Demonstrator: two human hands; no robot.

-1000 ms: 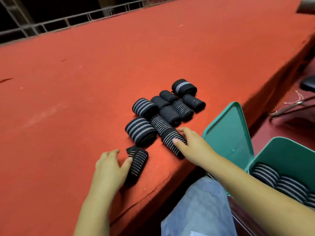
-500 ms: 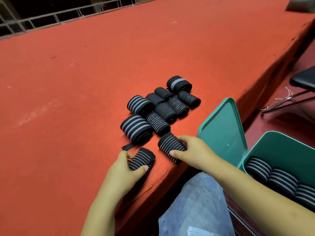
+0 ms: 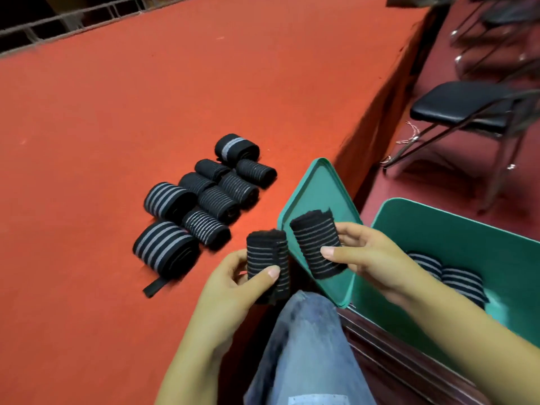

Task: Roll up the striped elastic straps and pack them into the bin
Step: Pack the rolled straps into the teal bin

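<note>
Gripping one rolled strap point(image 3: 268, 263) in the left hand point(image 3: 233, 283) and another point(image 3: 317, 244) in the right hand point(image 3: 369, 257) beside the green bin point(image 3: 467, 229), rolls already inside, nine rolls point(image 3: 204, 200) waiting on the red table point(image 3: 117, 112)

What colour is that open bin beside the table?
Teal green bin, clearest in the head view.

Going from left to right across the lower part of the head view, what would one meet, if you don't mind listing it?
Wide-striped roll → left hand → roll in the left hand → roll in the right hand → right hand → rolls in the bin → green bin.
</note>
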